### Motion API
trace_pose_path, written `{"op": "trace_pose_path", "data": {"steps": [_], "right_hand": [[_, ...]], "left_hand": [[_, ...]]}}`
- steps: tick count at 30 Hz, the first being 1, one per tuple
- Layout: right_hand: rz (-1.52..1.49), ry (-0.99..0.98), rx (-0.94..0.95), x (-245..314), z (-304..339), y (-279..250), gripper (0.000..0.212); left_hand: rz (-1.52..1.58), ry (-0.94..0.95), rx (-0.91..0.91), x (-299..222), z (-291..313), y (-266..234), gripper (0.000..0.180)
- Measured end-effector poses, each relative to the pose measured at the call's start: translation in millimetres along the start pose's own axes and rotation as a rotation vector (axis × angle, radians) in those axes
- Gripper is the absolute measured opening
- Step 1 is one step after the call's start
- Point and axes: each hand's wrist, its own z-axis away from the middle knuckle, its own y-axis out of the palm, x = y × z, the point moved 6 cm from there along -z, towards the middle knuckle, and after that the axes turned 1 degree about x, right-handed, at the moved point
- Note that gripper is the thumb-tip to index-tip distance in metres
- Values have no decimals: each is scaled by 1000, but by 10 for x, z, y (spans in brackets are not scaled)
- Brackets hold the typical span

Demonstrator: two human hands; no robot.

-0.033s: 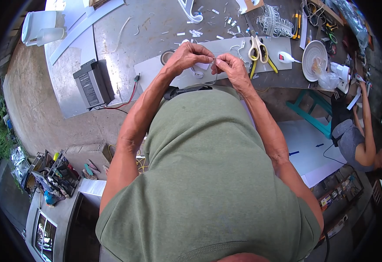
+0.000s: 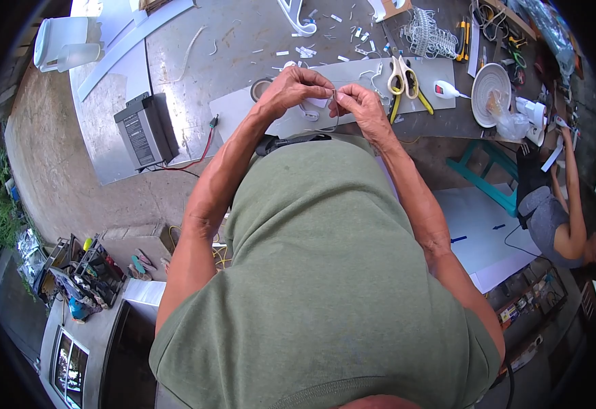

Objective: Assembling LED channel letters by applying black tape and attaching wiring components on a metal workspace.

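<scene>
Left of the scissors (image 2: 401,68), a thin wire (image 2: 337,120) is pinched in closed fingertips by both hands, left hand (image 2: 299,87) and right hand (image 2: 361,109).

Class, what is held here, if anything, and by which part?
Left grip and right grip apparently pinch a thin grey wire by its upper visible part; its tip is indistinct.

At twelve o'clock, two bare hands (image 2: 292,87) (image 2: 362,109), one thin cord (image 2: 337,121); toward three, one teal stool (image 2: 485,187); toward ten, one black box (image 2: 135,133).
</scene>
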Motion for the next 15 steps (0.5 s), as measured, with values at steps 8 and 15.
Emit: {"op": "trace_pose_path", "data": {"steps": [8, 15], "right_hand": [[-128, 62, 52, -78, -7, 16, 18], [-359, 214, 42, -122, 52, 68, 22]], "left_hand": [[24, -8, 69, 117, -35, 55, 20], [194, 63, 115, 204, -90, 102, 21]]}}
